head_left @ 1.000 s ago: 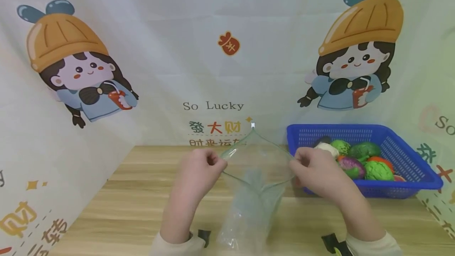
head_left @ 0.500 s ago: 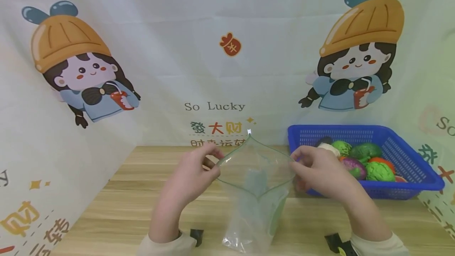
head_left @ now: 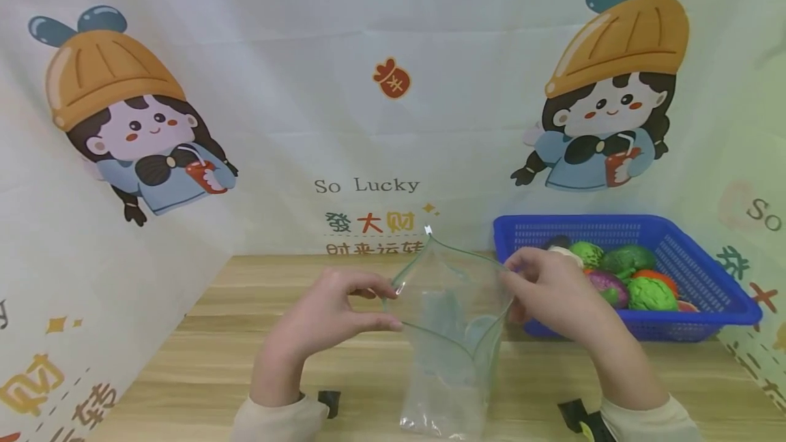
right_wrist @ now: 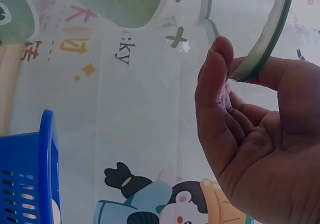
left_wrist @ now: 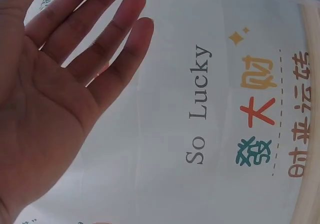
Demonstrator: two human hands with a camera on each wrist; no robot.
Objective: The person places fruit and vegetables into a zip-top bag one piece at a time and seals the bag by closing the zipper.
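The clear zip bag [head_left: 451, 333] is standing in the middle of the wooden tabletop [head_left: 202, 367], mouth pulled open with its green-edged rim spread wide. The right hand [head_left: 549, 292] pinches the right side of the rim; in the right wrist view you can see thumb and fingers [right_wrist: 216, 78] clamped on the green strip. The left hand [head_left: 331, 309] is at the left side of the rim, but its fingers [left_wrist: 107, 31] look mostly straight, touching the edge more than gripping it.

My guess at what could go wrong: the bag is floppy, so with that loose left-side contact the rim could slip away and the mouth sag shut, or the whole thing could flop over.

Just to the right sits a blue basket [head_left: 706, 271] full of toy vegetables [head_left: 632, 278], close to the right hand. Behind everything hangs a pale cartoon backdrop [head_left: 368, 121] with "So Lucky" printed on it, wrapping around both sides.
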